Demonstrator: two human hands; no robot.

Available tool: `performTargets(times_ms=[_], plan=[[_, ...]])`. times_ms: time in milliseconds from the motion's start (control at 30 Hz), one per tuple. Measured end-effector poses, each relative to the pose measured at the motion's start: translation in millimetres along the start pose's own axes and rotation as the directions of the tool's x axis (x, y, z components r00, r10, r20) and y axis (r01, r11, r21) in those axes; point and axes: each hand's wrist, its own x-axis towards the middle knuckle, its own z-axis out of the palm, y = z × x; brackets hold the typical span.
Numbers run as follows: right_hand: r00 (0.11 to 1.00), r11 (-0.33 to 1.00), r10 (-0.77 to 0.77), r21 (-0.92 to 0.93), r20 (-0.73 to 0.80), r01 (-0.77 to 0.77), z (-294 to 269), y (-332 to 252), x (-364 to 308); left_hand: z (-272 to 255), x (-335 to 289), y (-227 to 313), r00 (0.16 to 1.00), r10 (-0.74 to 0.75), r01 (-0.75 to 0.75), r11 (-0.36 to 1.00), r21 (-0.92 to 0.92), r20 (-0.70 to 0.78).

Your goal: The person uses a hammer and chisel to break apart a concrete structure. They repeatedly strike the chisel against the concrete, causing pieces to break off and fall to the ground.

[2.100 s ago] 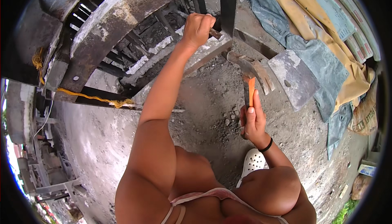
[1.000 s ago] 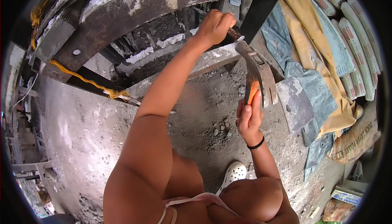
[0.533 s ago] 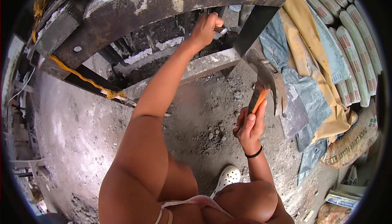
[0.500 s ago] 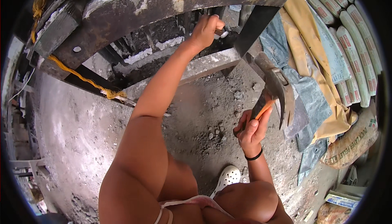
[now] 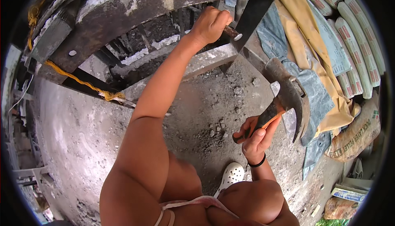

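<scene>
My left hand (image 5: 210,25) is closed around a short metal rod, likely a chisel (image 5: 233,33), whose round worn end sticks out to the right of the fist. Its other end is hidden by the hand and the frame. The fist is over the opening of a rusty metal frame (image 5: 107,24) crusted with grey cement. Lower and to the right, my right hand (image 5: 257,137) grips a claw hammer (image 5: 288,92) by its black and orange handle. The hammer head is raised off the floor, apart from the rod, with the claw pointing down to the right.
Loose rubble (image 5: 218,131) lies on the dusty concrete floor. A yellow rope (image 5: 82,81) is tied along the frame's left side. Blue and tan sheets (image 5: 317,78) lie at right, beside stacked filled bags (image 5: 358,40) and a tan sack (image 5: 358,137).
The hammer has moved a little to the right and down. My left fist has shifted slightly upward, and more of the rod's end now shows. The view has shifted slightly.
</scene>
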Motion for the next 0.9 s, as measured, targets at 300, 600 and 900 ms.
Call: performTargets(times_ms=[300, 600, 900], plan=[[0.997, 0.999, 0.015, 0.031, 0.071, -0.017, 7, -1, 0, -7, -10, -12, 0.997, 0.058, -0.059, 0.998, -0.020, -0.044], [0.975, 0.995, 0.101, -0.003, 0.200, -0.103, 11, 3, -4, 0, -10, -16, 0.941, 0.205, -0.187, 0.978, 0.090, -0.270], [0.993, 0.995, 0.017, 0.098, 0.118, -0.028, 10, -12, 4, 11, -8, -14, 0.897, 0.175, -0.093, 0.972, 0.214, -0.405]])
